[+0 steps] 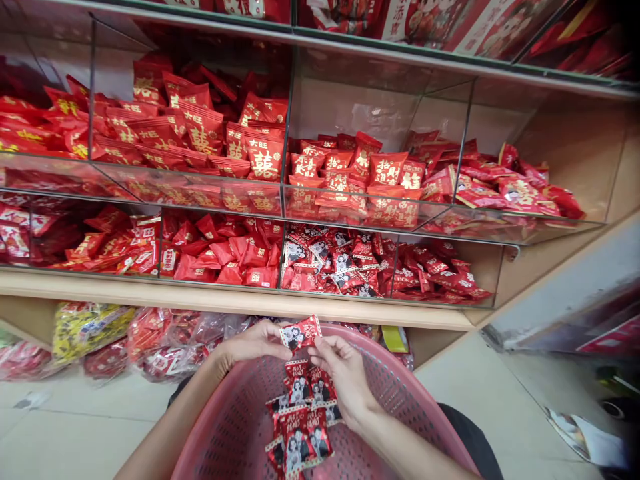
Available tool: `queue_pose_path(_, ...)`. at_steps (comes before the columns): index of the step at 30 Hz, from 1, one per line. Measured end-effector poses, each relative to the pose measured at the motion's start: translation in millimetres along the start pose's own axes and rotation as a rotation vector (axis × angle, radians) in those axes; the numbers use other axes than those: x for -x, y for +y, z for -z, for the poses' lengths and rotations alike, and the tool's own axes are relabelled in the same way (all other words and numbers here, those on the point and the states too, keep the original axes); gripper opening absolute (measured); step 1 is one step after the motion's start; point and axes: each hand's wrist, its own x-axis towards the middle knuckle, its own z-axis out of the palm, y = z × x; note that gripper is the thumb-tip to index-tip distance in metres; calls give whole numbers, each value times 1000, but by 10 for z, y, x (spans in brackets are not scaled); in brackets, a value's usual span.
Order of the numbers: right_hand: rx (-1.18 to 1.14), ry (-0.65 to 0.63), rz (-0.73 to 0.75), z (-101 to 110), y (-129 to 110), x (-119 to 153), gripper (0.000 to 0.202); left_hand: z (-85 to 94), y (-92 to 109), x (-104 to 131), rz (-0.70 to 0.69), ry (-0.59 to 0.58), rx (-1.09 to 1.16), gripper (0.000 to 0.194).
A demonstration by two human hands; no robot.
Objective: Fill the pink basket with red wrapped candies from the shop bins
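A pink perforated basket (395, 400) stands in front of me, with several red candy packets (300, 427) with couple pictures piled inside. Above the pile, near the basket's far rim, one red packet (301, 333) is held between both hands. My left hand (253, 343) pinches its left end, and my right hand (340, 373) pinches its lower right corner. The packet's printed face is turned up toward the camera.
Shelves with clear dividers (285, 167) hold red packets in rows ahead. Similar couple packets (345, 263) lie in a lower compartment. Below the wooden shelf edge (200, 290) are bagged goods, including a yellow bag (90, 330). Tiled floor (465, 373) shows beside the basket.
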Motion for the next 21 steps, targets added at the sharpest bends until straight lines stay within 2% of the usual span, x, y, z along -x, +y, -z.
queue_pose_path(7,144,-71,40,126,-34,-65,26,13,-4,-21,-65,-68,39,15)
queue_pose_path(16,248,-168,82,193,-148,-123,29,61,-95,-51,-54,-71,-9,22)
queue_pose_path(21,309,-254,79,363,-316,-185,29,65,-78,-1,-42,-29,-64,26)
